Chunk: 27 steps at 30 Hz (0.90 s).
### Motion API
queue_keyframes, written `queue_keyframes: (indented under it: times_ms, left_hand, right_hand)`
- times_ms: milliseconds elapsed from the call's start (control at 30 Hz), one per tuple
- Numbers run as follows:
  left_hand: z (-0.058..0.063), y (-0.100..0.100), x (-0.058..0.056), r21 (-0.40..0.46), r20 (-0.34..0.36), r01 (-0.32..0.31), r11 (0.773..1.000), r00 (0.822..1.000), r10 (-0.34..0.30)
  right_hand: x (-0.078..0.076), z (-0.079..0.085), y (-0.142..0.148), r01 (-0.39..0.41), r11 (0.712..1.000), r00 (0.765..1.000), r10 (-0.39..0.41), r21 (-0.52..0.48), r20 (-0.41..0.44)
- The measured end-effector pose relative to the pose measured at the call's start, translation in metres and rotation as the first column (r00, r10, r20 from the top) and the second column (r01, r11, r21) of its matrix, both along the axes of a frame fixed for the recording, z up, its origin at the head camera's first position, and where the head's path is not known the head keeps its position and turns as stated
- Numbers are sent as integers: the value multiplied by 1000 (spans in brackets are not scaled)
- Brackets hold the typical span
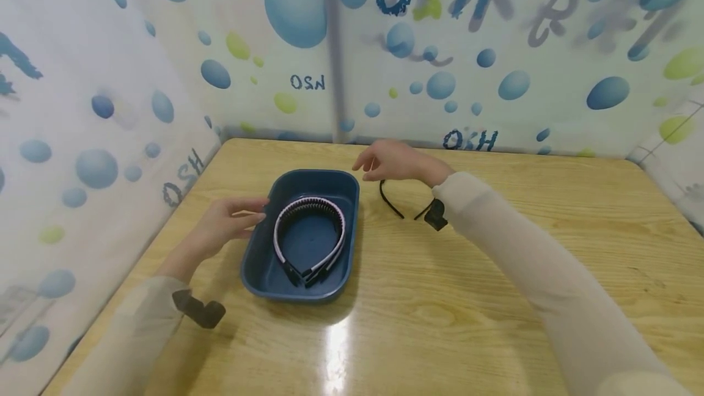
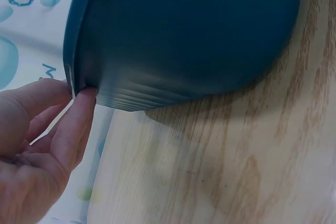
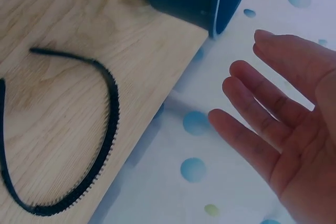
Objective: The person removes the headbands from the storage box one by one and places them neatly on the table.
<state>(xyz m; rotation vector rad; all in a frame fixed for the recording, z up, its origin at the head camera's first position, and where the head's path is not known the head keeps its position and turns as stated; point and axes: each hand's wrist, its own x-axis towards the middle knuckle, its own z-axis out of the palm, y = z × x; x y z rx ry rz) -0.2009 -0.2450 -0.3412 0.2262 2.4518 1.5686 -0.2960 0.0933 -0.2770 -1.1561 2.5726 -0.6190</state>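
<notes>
A printed sheet (image 1: pixel 363 60) with blue and green dots stands along the bench's far side. At its top, a dark blue O, a green figure like a backward 2 and a blue H read as a reversed H2O. Similar, smaller lettering sits lower down, and an O and H slant on the left wall (image 1: pixel 126 121). The grey characters at far right overlap too much to read.

On the wooden bench (image 1: pixel 495 286), left of the middle, rests a blue tray (image 1: pixel 310 237) holding overlapping pale headbands (image 1: pixel 276 237) with dark teeth and black tips. The left hand (image 1: pixel 225 225) pinches the tray's left rim. The right hand (image 1: pixel 398 161), fingers loose and holding nothing, hangs past the tray's far right corner, near a black toothed headband (image 3: pixel 114 98) lying on the bench.
</notes>
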Motion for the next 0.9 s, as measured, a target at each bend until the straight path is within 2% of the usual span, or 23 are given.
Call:
queue_keyframes:
  times_ms: [200, 567, 900]
  left_hand:
    - [0, 0, 1, -3, 8, -9, 1000, 1000, 9]
    - [1, 0, 1, 3, 23, -5, 1000, 1000, 4]
    - [1, 0, -1, 7, 24, -5, 1000, 1000, 5]
  right_hand:
    - [6, -1, -14, -63, 998, 998, 63, -10, 13]
    - [11, -8, -32, -99, 995, 994, 99, -15, 40]
    - [15, -11, -52, -150, 989, 989, 150, 3, 14]
